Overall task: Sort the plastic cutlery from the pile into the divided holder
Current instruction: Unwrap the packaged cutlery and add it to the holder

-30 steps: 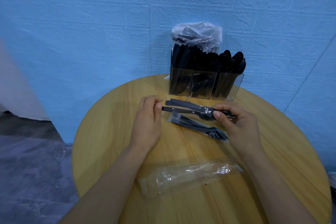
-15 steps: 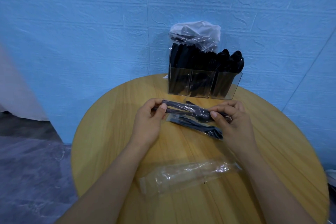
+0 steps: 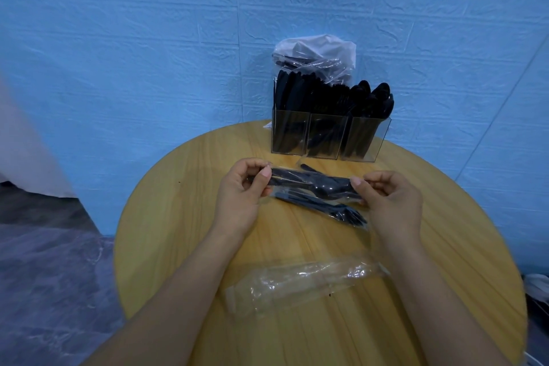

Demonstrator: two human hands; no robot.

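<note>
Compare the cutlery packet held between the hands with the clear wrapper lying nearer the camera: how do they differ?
The held packet contains black cutlery; the clear wrapper looks empty. The packet is pinched at its ends by the left hand and right hand; the wrapper lies untouched on the table. Both are transparent plastic.

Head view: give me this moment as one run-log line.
left hand: pinches packet end | right hand: pinches other end | packet: lifted, unopened | second packet: on table | holder: three compartments filled
</note>
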